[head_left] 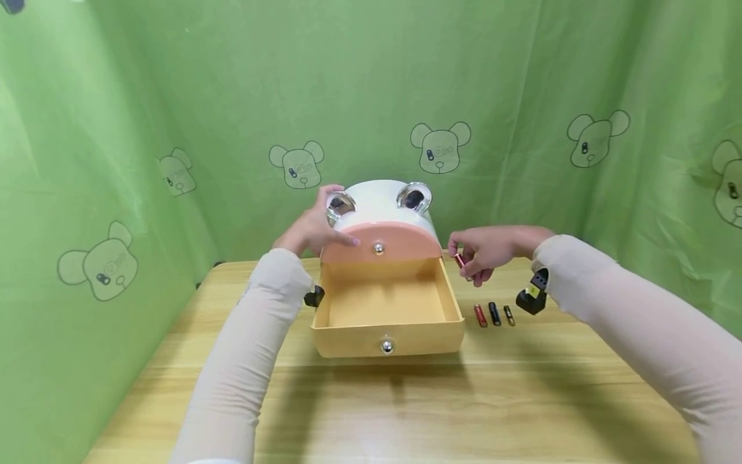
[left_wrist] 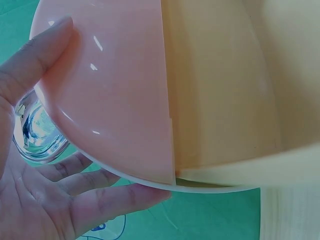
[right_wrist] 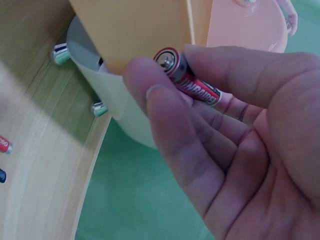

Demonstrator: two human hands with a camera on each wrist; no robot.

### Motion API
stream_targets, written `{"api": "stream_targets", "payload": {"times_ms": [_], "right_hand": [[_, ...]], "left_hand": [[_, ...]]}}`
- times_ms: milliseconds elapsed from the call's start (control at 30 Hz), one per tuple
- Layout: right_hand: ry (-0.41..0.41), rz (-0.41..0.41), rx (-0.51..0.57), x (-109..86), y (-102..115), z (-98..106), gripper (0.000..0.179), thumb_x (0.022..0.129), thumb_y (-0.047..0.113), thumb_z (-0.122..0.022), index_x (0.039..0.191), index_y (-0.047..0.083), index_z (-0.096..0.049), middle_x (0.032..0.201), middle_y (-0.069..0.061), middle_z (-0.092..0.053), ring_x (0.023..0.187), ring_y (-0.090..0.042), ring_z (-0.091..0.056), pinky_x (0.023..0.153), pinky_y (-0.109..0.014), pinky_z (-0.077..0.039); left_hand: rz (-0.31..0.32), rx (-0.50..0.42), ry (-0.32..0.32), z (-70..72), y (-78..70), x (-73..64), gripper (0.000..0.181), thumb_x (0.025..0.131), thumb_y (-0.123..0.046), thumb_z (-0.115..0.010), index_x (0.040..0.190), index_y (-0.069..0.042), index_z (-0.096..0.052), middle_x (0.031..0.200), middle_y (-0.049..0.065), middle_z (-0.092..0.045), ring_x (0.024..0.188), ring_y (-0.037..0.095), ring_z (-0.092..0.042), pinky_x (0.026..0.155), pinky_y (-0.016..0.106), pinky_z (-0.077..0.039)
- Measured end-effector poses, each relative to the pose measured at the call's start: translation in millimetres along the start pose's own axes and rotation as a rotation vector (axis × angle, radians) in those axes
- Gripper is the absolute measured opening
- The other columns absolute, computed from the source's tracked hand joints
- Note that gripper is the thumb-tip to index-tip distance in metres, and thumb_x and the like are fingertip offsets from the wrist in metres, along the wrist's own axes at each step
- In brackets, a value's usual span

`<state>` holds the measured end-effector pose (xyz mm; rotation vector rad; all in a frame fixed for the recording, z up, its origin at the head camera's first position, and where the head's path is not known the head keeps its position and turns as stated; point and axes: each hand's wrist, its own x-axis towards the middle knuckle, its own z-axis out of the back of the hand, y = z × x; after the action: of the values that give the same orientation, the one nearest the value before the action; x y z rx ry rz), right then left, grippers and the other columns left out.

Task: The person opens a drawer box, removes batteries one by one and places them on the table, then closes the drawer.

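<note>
A frog-shaped storage box (head_left: 373, 198) with a white shell and silver-rimmed eyes stands on the table. Its pink upper drawer (head_left: 408, 240) is closed, while the yellow lower drawer (head_left: 350, 341) is pulled out and bare inside. My left hand (head_left: 313, 227) holds the box's upper left side, thumb on the pink front, other fingers around the shell. To the right of the box, my right hand (head_left: 489, 250) pinches a red and black battery (right_wrist: 197, 89) between thumb and fingertips, beside the lower drawer's back right corner. The battery's metal end points out from the fingers.
Right of the drawer lie a red battery (head_left: 480, 316), a dark blue battery (head_left: 494, 314) and a smaller black and gold battery (head_left: 509, 315) in a row on the wooden table (head_left: 371, 419). A green curtain (head_left: 371, 77) with bear prints hangs behind and at both sides.
</note>
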<state>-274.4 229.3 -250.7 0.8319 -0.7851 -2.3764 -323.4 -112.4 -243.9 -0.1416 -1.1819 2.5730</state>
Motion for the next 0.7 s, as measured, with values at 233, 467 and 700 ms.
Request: {"api": "stream_targets", "payload": {"times_ms": [233, 467, 700], "right_hand": [[-0.036, -0.013, 0.038, -2.6, -16.8, -1.2, 0.029, 0.094, 0.001, -0.057, 0.113, -0.001, -0.036, 0.084, -0.016, -0.062, 0.074, -0.026, -0.066, 0.070, -0.037, -0.059], [-0.127, 0.012, 0.124, -4.3, -37.0, -1.9, 0.033, 0.094, 0.005, -0.058, 0.117, -0.004, -0.036, 0.088, -0.018, -0.064, 0.079, -0.030, -0.066, 0.074, -0.039, -0.059], [-0.201, 0.013, 0.198, -1.9, -64.1, -8.2, 0.032, 0.095, 0.006, -0.057, 0.117, -0.005, -0.037, 0.089, -0.021, -0.063, 0.078, -0.031, -0.066, 0.073, -0.039, -0.059]], "left_hand": [[-0.004, -0.009, 0.001, 1.0, 0.2, -0.9, 0.119, 0.061, -0.018, -0.093, 0.146, -0.038, -0.013, 0.133, 0.020, -0.046, 0.114, 0.039, -0.052, 0.096, 0.050, -0.048], [-0.012, 0.000, -0.003, 1.5, -1.2, -0.6, 0.119, 0.061, -0.019, -0.093, 0.146, -0.038, -0.014, 0.132, 0.020, -0.047, 0.113, 0.039, -0.052, 0.094, 0.049, -0.049], [-0.009, 0.000, -0.001, 0.5, -1.0, -1.4, 0.119, 0.061, -0.019, -0.093, 0.146, -0.038, -0.014, 0.132, 0.021, -0.047, 0.113, 0.039, -0.052, 0.094, 0.050, -0.048]]}}
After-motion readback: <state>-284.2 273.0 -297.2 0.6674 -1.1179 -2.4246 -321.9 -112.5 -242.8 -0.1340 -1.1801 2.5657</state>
